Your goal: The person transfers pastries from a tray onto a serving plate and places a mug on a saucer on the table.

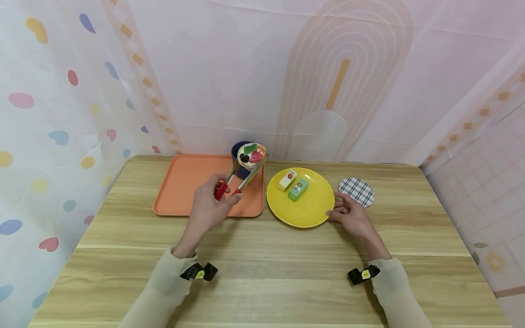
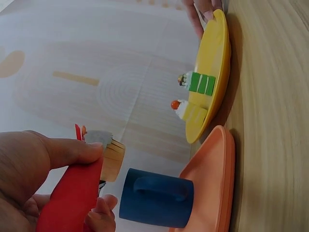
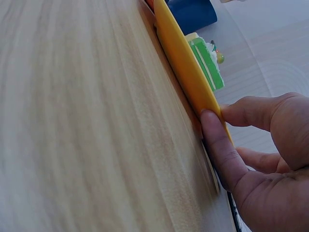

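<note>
My left hand grips a pair of tongs with red handles. Between the tongs' tips is a toy cupcake topped with white cream, a red fruit and a green leaf, raised in front of the dark blue mug. With thumb and fingers, my right hand pinches the right rim of a yellow plate. On that plate stand two toy cake slices, a pale yellow slice and a green slice. The left wrist view shows both slices upright, the green one nearer the right hand.
An orange tray lies left of the plate, with the blue mug at its back right corner. A round checked coaster is on the wooden table just beyond the right hand. Patterned cloth hangs behind the table.
</note>
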`<state>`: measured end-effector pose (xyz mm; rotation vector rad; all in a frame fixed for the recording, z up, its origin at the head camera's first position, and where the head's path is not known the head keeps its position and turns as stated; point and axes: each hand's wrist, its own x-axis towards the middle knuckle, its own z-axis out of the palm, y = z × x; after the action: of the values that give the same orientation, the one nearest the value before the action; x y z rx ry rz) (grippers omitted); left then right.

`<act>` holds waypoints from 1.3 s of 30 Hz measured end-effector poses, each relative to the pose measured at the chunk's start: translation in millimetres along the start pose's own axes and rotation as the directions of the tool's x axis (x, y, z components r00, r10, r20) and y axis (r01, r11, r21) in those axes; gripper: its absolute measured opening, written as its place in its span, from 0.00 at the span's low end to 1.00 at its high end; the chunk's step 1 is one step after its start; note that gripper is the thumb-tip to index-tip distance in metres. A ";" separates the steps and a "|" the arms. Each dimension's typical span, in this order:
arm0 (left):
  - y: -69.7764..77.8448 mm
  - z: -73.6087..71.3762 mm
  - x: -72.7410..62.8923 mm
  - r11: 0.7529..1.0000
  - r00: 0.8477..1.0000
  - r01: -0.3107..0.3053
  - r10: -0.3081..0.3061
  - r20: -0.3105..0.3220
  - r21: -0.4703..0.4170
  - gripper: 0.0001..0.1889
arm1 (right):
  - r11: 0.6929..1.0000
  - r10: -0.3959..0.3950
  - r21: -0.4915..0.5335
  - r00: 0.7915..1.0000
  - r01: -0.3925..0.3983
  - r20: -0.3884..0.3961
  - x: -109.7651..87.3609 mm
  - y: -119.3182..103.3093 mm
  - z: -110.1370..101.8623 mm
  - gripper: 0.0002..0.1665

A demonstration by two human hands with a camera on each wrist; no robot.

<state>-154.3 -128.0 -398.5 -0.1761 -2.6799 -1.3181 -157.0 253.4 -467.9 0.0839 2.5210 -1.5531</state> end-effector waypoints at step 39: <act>13.2 38.3 -5.8 0.999 0.997 -0.030 0.032 0.064 -0.037 0.20 | 1.000 0.009 0.013 1.000 -0.009 0.011 2.3 1.8 -1.2 0.42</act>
<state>-149.5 -89.8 -412.5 -0.2675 -2.6962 -1.3747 -159.2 255.2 -469.3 0.0875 2.4987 -1.5626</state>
